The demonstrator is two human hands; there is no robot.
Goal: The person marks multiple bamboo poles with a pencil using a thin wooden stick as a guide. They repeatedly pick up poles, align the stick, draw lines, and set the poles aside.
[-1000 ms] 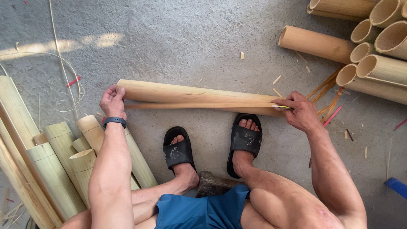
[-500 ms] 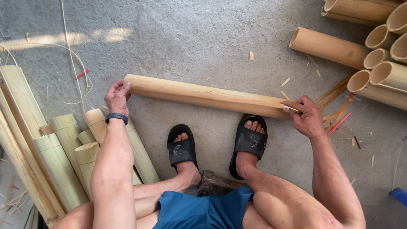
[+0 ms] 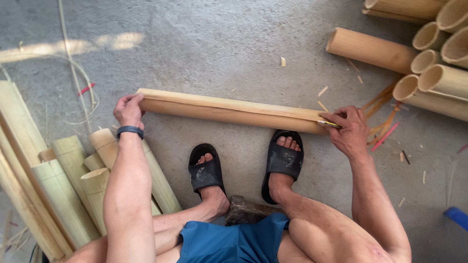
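A long split bamboo piece [image 3: 229, 111] lies across the concrete floor in front of my feet in black sandals [image 3: 282, 160]. My left hand [image 3: 128, 110], with a dark band on the wrist, grips the bamboo's left end. My right hand [image 3: 349, 129] rests at its right end, fingers closed on a thin yellow pencil-like stick [image 3: 329, 124] whose tip touches the bamboo.
Whole bamboo tubes [image 3: 429, 87] are stacked at the upper right, one [image 3: 370, 48] lying apart. Cut bamboo sections [image 3: 73, 185] pile at the left by my left leg. Thin strips and chips [image 3: 385, 131] litter the floor; a blue object [image 3: 457, 216] sits at the right edge.
The bamboo piece has stayed between my hands while the view shifted slightly. My right hand has settled onto the right end with the stick against it.
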